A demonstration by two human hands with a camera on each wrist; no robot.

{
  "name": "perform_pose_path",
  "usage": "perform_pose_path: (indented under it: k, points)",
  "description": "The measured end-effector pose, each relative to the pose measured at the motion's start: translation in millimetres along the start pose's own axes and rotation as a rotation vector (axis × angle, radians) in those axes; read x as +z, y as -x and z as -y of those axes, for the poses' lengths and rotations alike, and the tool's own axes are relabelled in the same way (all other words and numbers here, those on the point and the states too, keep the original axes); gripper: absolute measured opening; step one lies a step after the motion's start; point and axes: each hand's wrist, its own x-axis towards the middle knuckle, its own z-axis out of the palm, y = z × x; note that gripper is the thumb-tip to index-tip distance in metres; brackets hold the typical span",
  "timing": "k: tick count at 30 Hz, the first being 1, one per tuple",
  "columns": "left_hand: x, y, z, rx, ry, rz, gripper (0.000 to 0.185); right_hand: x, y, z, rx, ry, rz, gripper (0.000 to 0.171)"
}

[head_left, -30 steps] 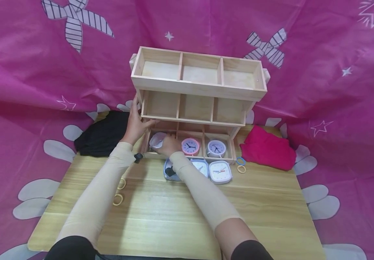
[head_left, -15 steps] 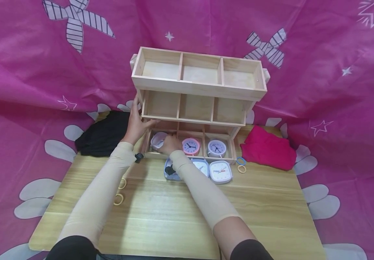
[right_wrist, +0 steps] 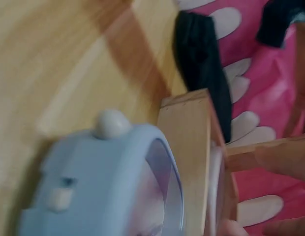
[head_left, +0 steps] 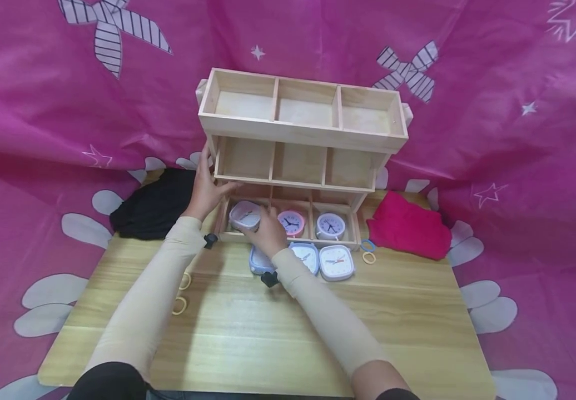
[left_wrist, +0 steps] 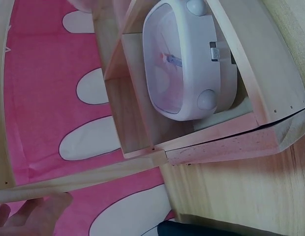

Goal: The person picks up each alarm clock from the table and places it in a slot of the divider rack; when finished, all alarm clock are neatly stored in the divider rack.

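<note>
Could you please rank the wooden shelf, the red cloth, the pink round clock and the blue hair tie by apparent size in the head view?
1. wooden shelf
2. red cloth
3. pink round clock
4. blue hair tie

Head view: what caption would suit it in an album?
Right hand beside a white clock in the wooden shelf; left hand steadies its side.
</note>
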Motion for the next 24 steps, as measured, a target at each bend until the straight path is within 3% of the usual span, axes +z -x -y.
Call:
perform_pose_path:
  k: [8,14,20,24]
  points:
    - [-0.5,-1.8,-0.5,-0.038,-0.028,0.013,0.128,-33,52,-32,-0.049,-0.096,-0.102,0.058]
    - [0.6,-4.1,-1.4,-0.039,-0.015,0.014,0.129,-59,94,-75,-0.048,-0.159,-0.255,0.031]
    - [-0.6,-3.4,-1.3,-0.033,0.0,0.002,0.128,-83,122,-123,0.028,-0.147,-0.36,0.048]
    - [-0.9,-2.8,-3.5,-0.046,-0.008,0.006,0.128,-97,130,-152,0.116,-0.11,-0.359,0.071]
